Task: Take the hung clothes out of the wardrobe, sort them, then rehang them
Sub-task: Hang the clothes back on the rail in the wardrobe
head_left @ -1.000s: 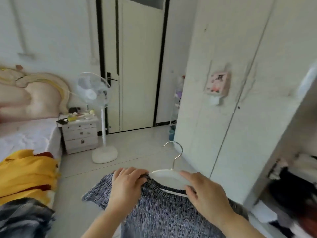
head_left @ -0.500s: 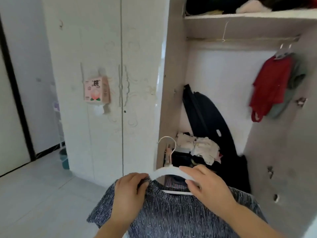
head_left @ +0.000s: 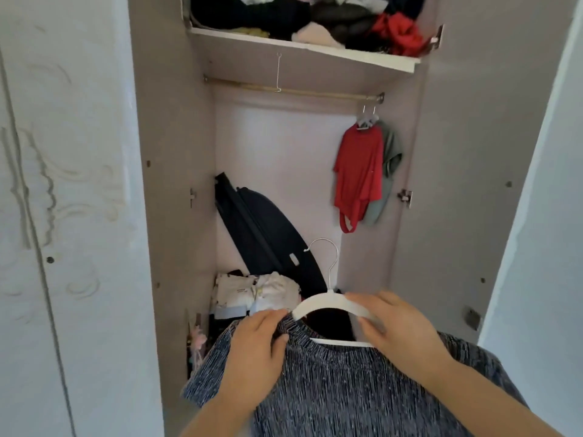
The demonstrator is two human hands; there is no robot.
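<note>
Low before the open wardrobe point(head_left: 176, 184), we hold the speckled top point(head_left: 347, 389) on its white hanger point(head_left: 318, 302), left hand point(head_left: 255, 351) pinching the collar, right hand point(head_left: 400, 329) gripping the hanger's shoulder, hook upright, the rail point(head_left: 315, 91) and its free span well above it.

Open wardrobe point(head_left: 176, 184), interior pale; rail point(head_left: 293, 89) across the top, carrying at its right end a red shirt point(head_left: 358, 175) and, just behind it, a grey-green shirt point(head_left: 389, 171), each on a hanger; upper shelf point(head_left: 303, 45) heaped with dark, white and red clothes point(head_left: 299, 17); dark bag point(head_left: 265, 231) leaning tilted against the back wall; pale folded clothes point(head_left: 255, 291) at its foot. Foreground: white hanger point(head_left: 321, 302), metal hook upright, inside a blue-grey knit top point(head_left: 347, 389); left hand point(head_left: 255, 351) pinches the top's neckline at the hanger's left end; right hand point(head_left: 400, 332) grips the hanger's right arm. Closed door point(head_left: 63, 216), relief-patterned, at left.
</note>
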